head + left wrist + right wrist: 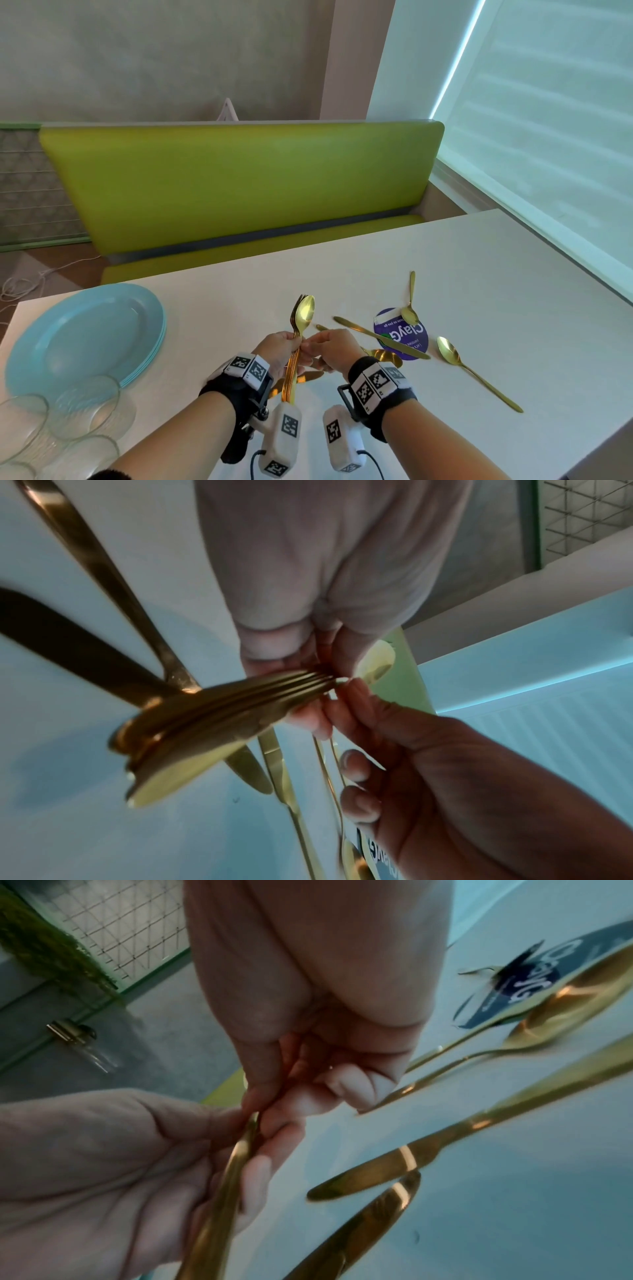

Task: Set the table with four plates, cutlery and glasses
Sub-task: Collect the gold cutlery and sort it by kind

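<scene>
My left hand (286, 344) grips a bundle of gold forks and a spoon (301, 320) upright over the white table (479, 274). My right hand (325, 344) pinches the same bundle at its neck, fingertip to fingertip with the left. In the left wrist view the stacked handles (205, 723) fan toward the camera below my left hand (308, 674). In the right wrist view my right hand (267, 1104) pinches the bundle (222, 1191). A stack of light blue plates (85, 335) lies at the left, with clear glasses (51, 421) in front of it.
Loose gold cutlery lies to the right of my hands: a knife (380, 337), a spoon (411, 301), another spoon (476, 370), and knives (411, 1153) under my wrists. A purple round sticker (407, 339) is on the table. A green bench (239, 181) runs behind it.
</scene>
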The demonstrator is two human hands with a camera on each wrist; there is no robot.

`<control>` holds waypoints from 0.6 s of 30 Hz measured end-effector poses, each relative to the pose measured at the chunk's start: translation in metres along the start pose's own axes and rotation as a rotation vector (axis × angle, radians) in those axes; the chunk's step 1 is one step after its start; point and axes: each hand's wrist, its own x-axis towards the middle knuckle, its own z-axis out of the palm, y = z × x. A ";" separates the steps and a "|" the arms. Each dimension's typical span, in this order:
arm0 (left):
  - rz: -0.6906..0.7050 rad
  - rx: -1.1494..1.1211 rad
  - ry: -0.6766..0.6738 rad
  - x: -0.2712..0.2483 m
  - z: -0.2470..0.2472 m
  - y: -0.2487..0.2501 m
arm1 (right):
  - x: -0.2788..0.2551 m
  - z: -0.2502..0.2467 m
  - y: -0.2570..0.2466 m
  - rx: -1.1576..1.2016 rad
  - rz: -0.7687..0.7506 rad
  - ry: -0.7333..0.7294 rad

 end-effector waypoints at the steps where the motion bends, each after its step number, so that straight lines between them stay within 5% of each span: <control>1: 0.003 0.006 0.014 0.002 0.000 0.000 | 0.004 -0.004 -0.001 -0.052 0.000 0.017; 7: 0.008 -0.032 0.085 0.015 0.000 0.004 | 0.027 -0.042 0.010 -0.736 0.080 0.321; 18: 0.035 0.020 0.103 0.027 -0.001 0.015 | 0.051 -0.047 0.028 -1.043 0.146 0.255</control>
